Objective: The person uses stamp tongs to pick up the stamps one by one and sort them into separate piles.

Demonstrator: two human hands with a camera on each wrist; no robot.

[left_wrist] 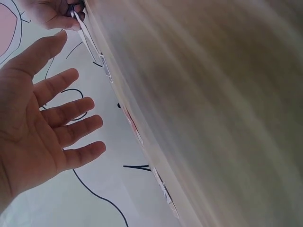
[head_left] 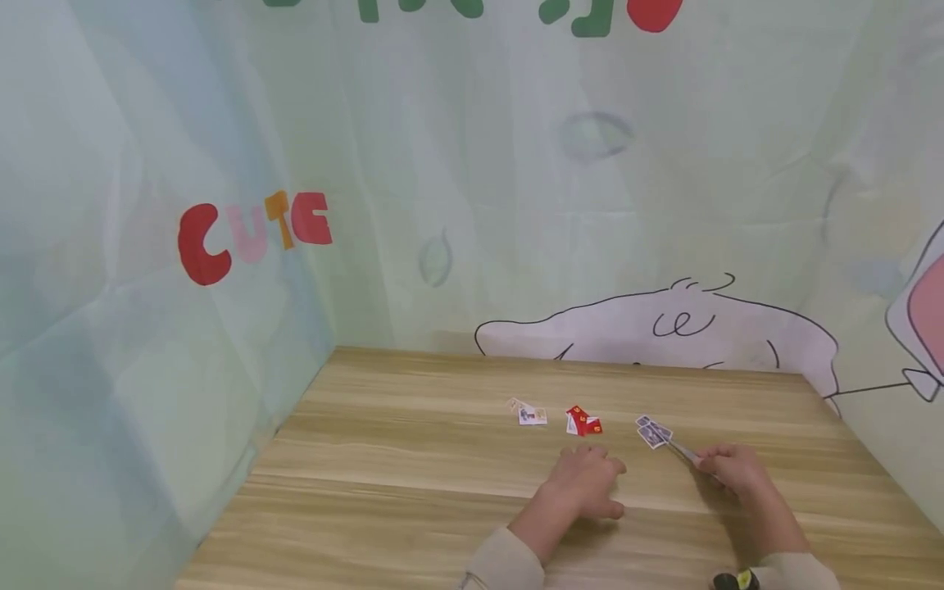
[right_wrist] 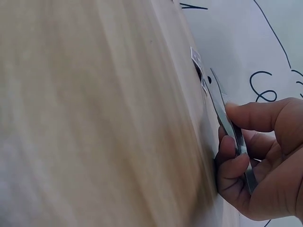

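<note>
My right hand (head_left: 733,469) pinches metal tweezers (right_wrist: 221,101) between thumb and fingers. The tweezers' tips reach a small group of dark-grey stamp-like paper pieces (head_left: 652,433) on the table; in the right wrist view the two arms stand slightly apart. Whether a piece is between the tips cannot be told. To the left, my left hand (head_left: 583,482) hovers over the table with nothing in it, its fingers spread in the left wrist view. Just beyond it lie red pieces (head_left: 584,421) overlapping one another. Farther left is a group of whitish pieces (head_left: 531,415).
A wood-grain table (head_left: 354,475) spans the lower view. Behind it hangs a pale printed curtain (head_left: 442,164), meeting the table's back edge, with more curtain along the left and right sides. A dark band-like object (head_left: 736,580) sits at the right cuff.
</note>
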